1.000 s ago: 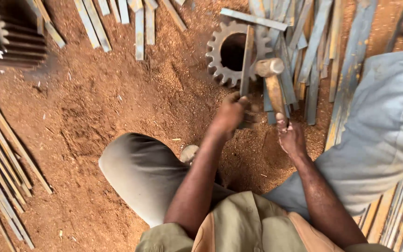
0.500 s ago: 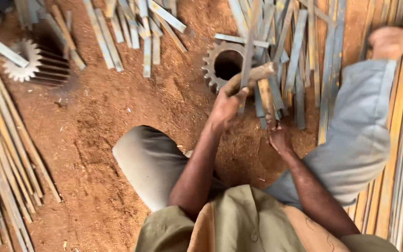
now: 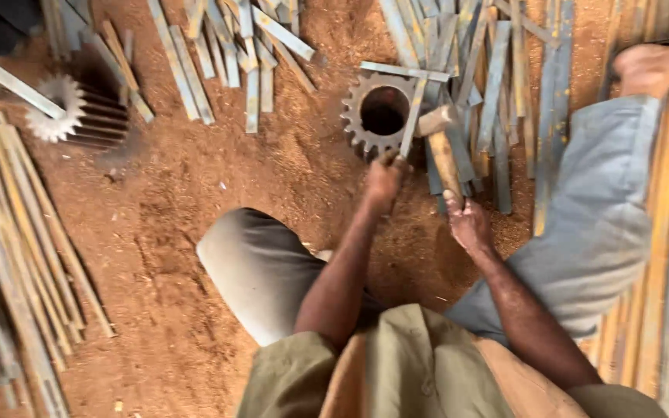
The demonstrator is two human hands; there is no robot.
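**rustbucket:** Red-brown dirt everywhere, and we're sitting right in it. Our left hand (image 3: pixel 385 176) is clenched round the lower end of a thin metal strip (image 3: pixel 412 120), which lies slanted across the rim of the big toothed gear (image 3: pixel 381 112) lying flat on the ground. Our right hand (image 3: pixel 468 224) is closed on the wooden handle of the hammer (image 3: pixel 443 151), whose head sits just beside the strip, up near the gear's right edge.

**sprocketfan:** Agreed, both fists are wrapped tight. More flat grey-blue strips (image 3: pixel 497 101) are heaped behind and to the right of the gear (some with yellowish streaks), and another loose bunch (image 3: pixel 226 54) lies further left. A second gear (image 3: pixel 60 108), paler and with long ridges down its side, lies on its side well apart at the far left.

**rustbucket:** Long yellowish bars (image 3: pixel 9 240) run along the left edge, and more (image 3: pixel 660 255) along the right beside our grey trouser leg (image 3: pixel 598 224). We can't spot any packages, labels or signs in view, just bare metal and dirt.
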